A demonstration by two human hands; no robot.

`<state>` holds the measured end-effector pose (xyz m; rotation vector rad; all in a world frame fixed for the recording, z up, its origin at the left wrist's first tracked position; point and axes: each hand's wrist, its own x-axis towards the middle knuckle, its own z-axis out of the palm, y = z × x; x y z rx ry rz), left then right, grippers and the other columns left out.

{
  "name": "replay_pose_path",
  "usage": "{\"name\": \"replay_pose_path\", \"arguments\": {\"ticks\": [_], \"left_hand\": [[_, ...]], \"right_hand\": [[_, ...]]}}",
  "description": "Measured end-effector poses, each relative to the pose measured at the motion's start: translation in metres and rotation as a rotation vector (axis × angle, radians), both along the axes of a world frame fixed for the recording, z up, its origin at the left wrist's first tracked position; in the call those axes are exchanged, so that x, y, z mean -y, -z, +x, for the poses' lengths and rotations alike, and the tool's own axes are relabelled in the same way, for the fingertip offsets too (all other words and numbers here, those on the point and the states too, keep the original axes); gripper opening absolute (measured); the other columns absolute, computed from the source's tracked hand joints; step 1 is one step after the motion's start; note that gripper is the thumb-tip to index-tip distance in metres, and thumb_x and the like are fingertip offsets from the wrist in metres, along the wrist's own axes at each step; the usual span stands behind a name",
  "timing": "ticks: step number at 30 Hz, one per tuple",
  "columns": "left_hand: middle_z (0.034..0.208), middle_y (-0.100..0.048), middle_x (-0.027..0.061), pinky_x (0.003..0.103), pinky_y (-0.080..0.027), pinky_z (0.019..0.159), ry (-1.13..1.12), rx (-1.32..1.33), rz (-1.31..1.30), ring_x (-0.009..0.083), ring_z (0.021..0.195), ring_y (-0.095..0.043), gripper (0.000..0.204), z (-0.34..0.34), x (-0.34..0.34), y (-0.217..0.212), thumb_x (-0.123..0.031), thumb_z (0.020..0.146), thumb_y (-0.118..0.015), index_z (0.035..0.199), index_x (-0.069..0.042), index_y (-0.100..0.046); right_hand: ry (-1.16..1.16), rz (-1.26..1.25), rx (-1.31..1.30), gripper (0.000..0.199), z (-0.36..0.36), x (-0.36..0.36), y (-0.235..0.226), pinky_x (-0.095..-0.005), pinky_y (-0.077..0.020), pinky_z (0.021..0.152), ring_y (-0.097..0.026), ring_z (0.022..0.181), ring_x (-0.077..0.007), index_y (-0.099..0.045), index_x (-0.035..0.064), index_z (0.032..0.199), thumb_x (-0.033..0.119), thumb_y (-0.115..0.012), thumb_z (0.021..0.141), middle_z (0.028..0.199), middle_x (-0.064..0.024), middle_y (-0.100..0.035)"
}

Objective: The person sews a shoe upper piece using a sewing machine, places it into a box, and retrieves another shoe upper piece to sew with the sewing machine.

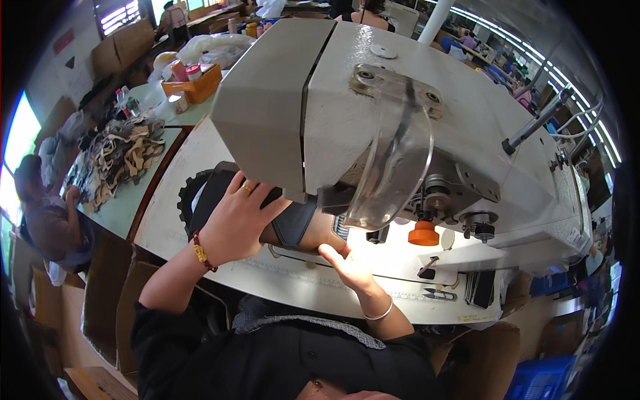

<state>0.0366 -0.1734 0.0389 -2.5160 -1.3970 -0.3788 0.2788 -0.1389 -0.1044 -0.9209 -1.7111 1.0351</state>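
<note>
A leather piece with black and brown panels (293,223) lies on the white bed of a sewing machine (267,100), partly under its head. It looks like a shoe upper, but its far part is hidden. My left hand (237,223) lies across it with fingers spread, wearing a gold ring and a beaded bracelet. Close to the needle area, my right hand (353,270) touches the near edge of the piece, its thumb and fingers stretched out. Bright lamp light washes out some of these fingers. The needle is hidden behind a clear plastic guard (393,153).
Thread snips (440,295) lie at the bed's right, beside dark strips (480,290). An orange bin (193,83) with thread spools and a heap of cut scraps (127,160) occupy the green table at left. Another person (53,213) sits there. Cardboard boxes (110,307) stand below.
</note>
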Motion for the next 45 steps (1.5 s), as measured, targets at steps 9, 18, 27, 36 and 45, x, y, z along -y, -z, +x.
{"name": "replay_pose_path", "arguments": {"ticks": [9,18,27,36,45], "left_hand": [[0.135,-0.042,0.0173,0.049,-0.025,0.109,0.062,0.120,-0.028,0.0363,0.133,-0.034,0.073,-0.008,-0.007,0.008,-0.009,0.052,-0.075,0.123,-0.010,-0.058],[0.137,-0.041,0.0174,0.051,-0.024,0.110,0.076,0.117,-0.063,0.0364,0.135,-0.032,0.076,-0.010,-0.011,0.009,-0.014,0.053,-0.078,0.125,-0.012,-0.057],[0.133,-0.042,0.0187,0.049,-0.026,0.107,-0.006,-0.026,-0.041,0.0366,0.129,-0.037,0.075,0.004,0.004,-0.007,-0.015,0.054,-0.075,0.126,-0.011,-0.055],[0.127,-0.044,0.0186,0.050,-0.026,0.107,0.022,-0.020,-0.072,0.0372,0.125,-0.041,0.076,0.000,-0.005,-0.008,-0.016,0.052,-0.075,0.125,-0.010,-0.054],[0.123,-0.049,0.0180,0.052,-0.027,0.106,0.120,-0.001,-0.060,0.0361,0.125,-0.042,0.072,-0.007,-0.016,-0.008,-0.020,0.051,-0.076,0.119,-0.005,-0.056]], "right_hand": [[-0.079,-0.018,-0.169,0.039,-0.006,-0.002,0.016,-0.0274,-0.0246,0.039,-0.032,0.041,-0.0062,-0.055,0.0024,0.061,0.023,-0.075,0.087,0.044,0.0015,-0.037],[-0.074,-0.015,-0.179,0.044,-0.009,0.007,-0.012,-0.0267,-0.0237,0.040,-0.030,0.043,-0.0045,-0.047,0.0051,0.056,0.019,-0.073,0.088,0.046,0.0039,-0.037],[-0.077,-0.152,-0.165,0.045,-0.003,0.005,-0.001,-0.0263,-0.0247,0.040,-0.031,0.044,-0.0044,-0.048,0.0062,0.056,0.025,-0.071,0.090,0.047,0.0054,-0.037],[-0.044,-0.137,-0.080,0.034,-0.001,0.006,0.010,-0.0277,-0.0320,0.043,-0.038,0.045,-0.0090,-0.066,0.0021,0.070,0.030,-0.071,0.090,0.049,-0.0009,-0.045],[-0.175,-0.174,0.030,0.022,0.006,0.005,-0.014,-0.0247,-0.0464,0.080,-0.057,0.088,-0.0085,-0.064,-0.0029,0.107,0.015,-0.063,0.095,0.097,-0.0028,-0.067]]}}
